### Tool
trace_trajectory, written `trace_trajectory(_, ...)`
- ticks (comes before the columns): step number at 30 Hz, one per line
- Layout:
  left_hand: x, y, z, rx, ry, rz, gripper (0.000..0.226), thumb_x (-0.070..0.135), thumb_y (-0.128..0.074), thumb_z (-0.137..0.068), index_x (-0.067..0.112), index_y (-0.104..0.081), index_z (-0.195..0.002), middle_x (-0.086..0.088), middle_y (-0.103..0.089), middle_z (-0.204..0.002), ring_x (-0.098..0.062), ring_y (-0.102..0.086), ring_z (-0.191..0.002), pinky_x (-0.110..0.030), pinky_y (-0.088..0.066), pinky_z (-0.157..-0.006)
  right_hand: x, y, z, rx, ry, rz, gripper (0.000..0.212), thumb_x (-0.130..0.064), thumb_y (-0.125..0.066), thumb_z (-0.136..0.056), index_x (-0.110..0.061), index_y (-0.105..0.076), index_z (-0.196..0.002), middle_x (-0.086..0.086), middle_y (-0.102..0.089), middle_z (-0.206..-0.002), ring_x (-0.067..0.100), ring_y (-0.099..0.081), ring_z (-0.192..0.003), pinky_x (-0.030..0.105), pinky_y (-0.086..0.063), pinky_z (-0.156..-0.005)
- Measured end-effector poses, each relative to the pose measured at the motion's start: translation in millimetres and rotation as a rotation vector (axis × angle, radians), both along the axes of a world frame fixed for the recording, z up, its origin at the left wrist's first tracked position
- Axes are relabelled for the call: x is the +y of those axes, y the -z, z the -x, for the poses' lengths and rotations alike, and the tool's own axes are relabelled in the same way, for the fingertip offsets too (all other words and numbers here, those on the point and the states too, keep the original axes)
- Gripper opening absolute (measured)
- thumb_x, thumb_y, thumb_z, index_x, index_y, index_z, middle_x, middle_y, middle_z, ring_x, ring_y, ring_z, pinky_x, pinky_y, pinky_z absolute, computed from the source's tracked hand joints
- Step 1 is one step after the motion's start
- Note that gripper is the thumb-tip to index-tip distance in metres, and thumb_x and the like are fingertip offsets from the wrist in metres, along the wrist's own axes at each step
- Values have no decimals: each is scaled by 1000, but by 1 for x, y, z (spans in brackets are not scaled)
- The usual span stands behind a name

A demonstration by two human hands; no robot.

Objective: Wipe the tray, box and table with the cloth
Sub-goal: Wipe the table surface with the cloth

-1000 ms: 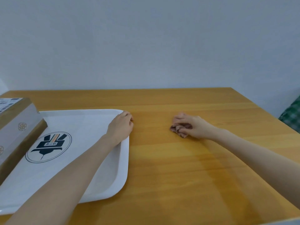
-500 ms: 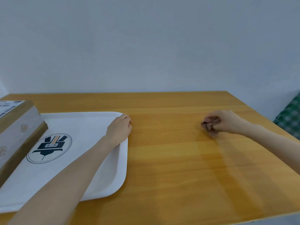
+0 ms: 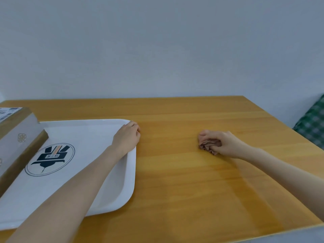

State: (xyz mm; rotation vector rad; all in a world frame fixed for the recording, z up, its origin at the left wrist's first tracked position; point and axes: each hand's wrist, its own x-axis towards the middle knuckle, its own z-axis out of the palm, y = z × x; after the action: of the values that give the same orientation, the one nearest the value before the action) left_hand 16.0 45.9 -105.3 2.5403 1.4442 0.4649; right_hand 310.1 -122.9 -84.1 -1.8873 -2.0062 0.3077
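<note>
The crumpled brown cloth (image 3: 208, 145) is bunched in my right hand (image 3: 223, 143), my fingers curled round it and pressing it onto the table (image 3: 175, 181), right of the middle and about midway between the far and near edges. My left hand (image 3: 127, 137) holds the far right corner of the white tray (image 3: 84, 134), fingers curled over its rim. The tray lies along the table's left side, and the box (image 3: 15, 137) overlaps the tray's left edge.
</note>
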Motion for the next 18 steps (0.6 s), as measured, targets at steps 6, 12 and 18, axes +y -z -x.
trace_trajectory(6,0,0,0,10,-1,9,35,14,-31,-98,11,-57,-122,5,-41,-143,-20,-42,-126,-32,-41,-93,-38,-34,7,144,-56,373,47,3,-60,-69,-37,-74,-91,-21,-66,-111,5,-66,-94,21,-54,-72)
trace_trajectory(12,0,0,-1,36,4,-3,36,14,-30,-98,11,-56,-122,4,-41,-142,-21,-43,-124,-32,-41,-93,-56,-75,-12,413,73,396,37,11,-54,-82,-16,-74,-97,-12,-74,-86,12,-67,-73,30,-50,-68)
trace_trajectory(18,0,0,-2,88,8,-15,37,15,-28,-99,12,-55,-124,4,-43,-140,-22,-46,-120,-33,-42,-93,-17,-19,-15,278,403,-7,27,-7,-59,-83,-24,-70,-101,1,-70,-102,16,-66,-93,24,-51,-71)
